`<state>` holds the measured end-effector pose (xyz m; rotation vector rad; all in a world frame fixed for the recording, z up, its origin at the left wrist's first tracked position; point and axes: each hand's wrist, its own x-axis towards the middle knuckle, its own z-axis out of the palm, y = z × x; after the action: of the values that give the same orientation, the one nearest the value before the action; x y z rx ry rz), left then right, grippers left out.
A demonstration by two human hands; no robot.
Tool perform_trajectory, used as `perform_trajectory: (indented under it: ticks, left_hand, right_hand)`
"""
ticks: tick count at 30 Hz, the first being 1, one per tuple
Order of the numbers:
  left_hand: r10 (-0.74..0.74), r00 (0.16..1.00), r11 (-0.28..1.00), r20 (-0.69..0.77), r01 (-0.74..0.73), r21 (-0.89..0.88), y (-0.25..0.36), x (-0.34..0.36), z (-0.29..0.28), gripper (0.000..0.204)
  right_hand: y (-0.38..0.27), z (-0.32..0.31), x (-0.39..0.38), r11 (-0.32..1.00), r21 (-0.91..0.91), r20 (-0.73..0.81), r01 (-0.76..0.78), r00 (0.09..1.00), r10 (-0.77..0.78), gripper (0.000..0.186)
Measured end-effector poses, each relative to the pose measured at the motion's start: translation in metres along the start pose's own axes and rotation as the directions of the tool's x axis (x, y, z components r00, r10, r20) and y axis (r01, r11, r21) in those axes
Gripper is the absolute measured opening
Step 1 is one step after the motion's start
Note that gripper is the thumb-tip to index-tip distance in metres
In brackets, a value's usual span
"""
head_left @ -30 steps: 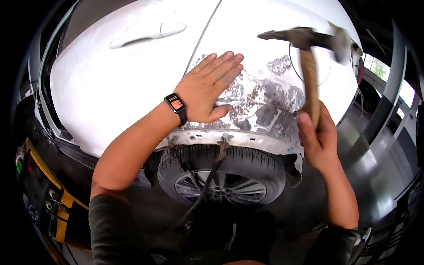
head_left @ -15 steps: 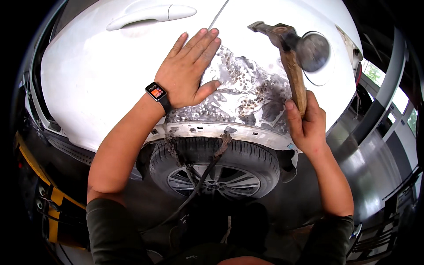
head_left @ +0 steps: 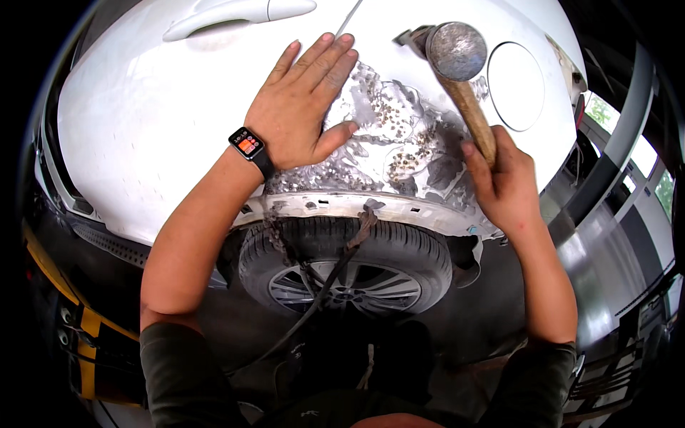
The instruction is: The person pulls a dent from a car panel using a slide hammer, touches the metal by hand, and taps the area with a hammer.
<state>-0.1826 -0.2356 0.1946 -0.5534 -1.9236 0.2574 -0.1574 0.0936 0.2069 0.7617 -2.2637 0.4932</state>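
My left hand (head_left: 303, 103) lies flat on the white car panel (head_left: 157, 107), fingers stretched out toward the door seam. Beside its thumb spreads a bare, rough patch (head_left: 389, 135) with grey metal, wrinkles and many small brownish spots. In my right hand (head_left: 503, 175) is a body hammer (head_left: 467, 107), gripped round its wooden handle. The hammer's round, worn steel face (head_left: 457, 52) is turned up toward me, and its narrower end points left. The head is over the panel, left of the round fuel flap (head_left: 515, 86); whether it touches is unclear.
Below the patch runs the wheel arch edge (head_left: 335, 205), with a tire (head_left: 342, 239) under it. A dark cable (head_left: 321, 296) hangs in front of the wheel from a clamp-like end at the arch. A door handle (head_left: 239, 16) juts out at upper left. Yellow-and-black equipment (head_left: 100, 349) stands at lower left.
The hammer head has swung left and turned so its round face shows. My right hand has risen slightly. My left hand stays flat on the panel; the whole view has shifted a little.
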Motion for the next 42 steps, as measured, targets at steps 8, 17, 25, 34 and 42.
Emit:
perform_trajectory:
  ticks: [8,17,25,34,42]
  left_hand:
    - [0.008,1.0,1.0,-0.027,-0.007,0.017,-0.001,0.0,0.002,0.086]
    - [0.009,0.999,1.0,-0.038,-0.008,0.029,0.0,0.001,0.002,0.081]
    - [0.002,0.998,1.0,-0.06,-0.001,0.01,0.001,-0.001,0.004,0.082]
    - [0.013,0.998,1.0,-0.066,-0.011,0.026,0.0,0.003,0.004,0.081]
    - [0.002,0.997,1.0,-0.079,-0.001,0.009,0.001,0.003,0.003,0.08]
  right_hand:
    - [-0.001,0.006,0.003,0.989,-0.085,-0.077,0.123,0.989,-0.13,0.024]
    - [-0.011,0.009,0.011,0.998,0.021,-0.058,0.059,0.997,-0.058,0.026]
    - [-0.009,0.015,0.008,0.994,0.045,-0.102,0.101,0.99,-0.096,0.028]
    - [-0.008,0.017,0.009,0.993,0.018,-0.088,0.114,0.99,-0.112,0.028]
    - [-0.004,0.022,0.006,0.99,0.014,-0.135,0.143,0.981,-0.14,0.029]
